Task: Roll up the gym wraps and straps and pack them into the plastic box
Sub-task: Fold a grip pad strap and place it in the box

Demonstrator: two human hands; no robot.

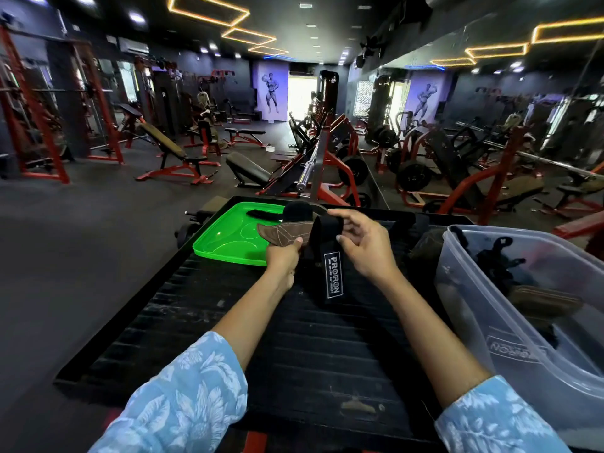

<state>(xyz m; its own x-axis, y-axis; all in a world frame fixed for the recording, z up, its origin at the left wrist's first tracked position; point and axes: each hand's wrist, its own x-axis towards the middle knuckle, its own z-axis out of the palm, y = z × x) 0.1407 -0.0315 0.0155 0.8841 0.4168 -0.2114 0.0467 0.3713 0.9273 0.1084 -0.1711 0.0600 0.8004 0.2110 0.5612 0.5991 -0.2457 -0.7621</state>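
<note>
A black strap with a white PROIRON label hangs down over the black ribbed platform; a brown leather pad is joined to its upper end. My left hand pinches the leather pad from below. My right hand grips the strap's top fold between thumb and fingers. The clear plastic box stands at the right with dark straps and a brown pad inside.
A green plastic lid lies at the platform's far left corner with a black strap on its far edge. Another brown pad lies beside the box. Red gym machines, benches and a barbell stand beyond.
</note>
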